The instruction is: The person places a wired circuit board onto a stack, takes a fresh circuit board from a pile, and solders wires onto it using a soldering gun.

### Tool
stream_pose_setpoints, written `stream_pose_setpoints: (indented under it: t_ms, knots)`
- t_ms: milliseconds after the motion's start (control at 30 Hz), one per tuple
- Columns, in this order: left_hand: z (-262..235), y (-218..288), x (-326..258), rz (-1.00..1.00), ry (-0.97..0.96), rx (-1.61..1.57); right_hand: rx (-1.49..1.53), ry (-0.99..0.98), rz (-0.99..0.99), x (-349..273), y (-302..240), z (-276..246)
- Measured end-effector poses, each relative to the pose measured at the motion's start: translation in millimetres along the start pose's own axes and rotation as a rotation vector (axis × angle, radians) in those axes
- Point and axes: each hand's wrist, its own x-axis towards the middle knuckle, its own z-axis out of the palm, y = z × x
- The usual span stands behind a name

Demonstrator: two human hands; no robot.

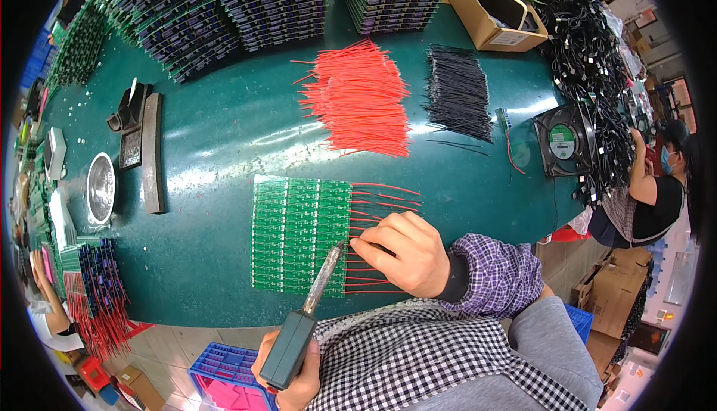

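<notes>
- One green rectangular circuit-board panel (287,232) lies on the dark-green bench (202,262), at 9 o'clock from the right hand (411,250), 12 o'clock from the left hand (306,383).
- Right hand: pinched narrow at the panel's 3 o'clock edge, among thin red wires (385,186); cannot tell if gripping one.
- Left hand: wrapped round a grey-handled, metal-barrelled soldering iron (289,346).

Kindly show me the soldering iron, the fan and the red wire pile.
Soldering iron (296,332), head view: upper handle.
Fan (562,142), head view: its hub.
Red wire pile (358,103), head view: its middle.
</notes>
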Motion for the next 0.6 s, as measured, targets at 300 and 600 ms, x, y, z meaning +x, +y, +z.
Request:
stream_pose_setpoints:
  t_ms: [300,600]
  knots:
    - [-3,-2,-3,0.009,0.021,0.008,-0.001,0.002,-0.005,0,0,1]
    - [-4,-20,-17,-0.088,0.099,0.183,-0.008,0.011,-0.002,0,0,1]
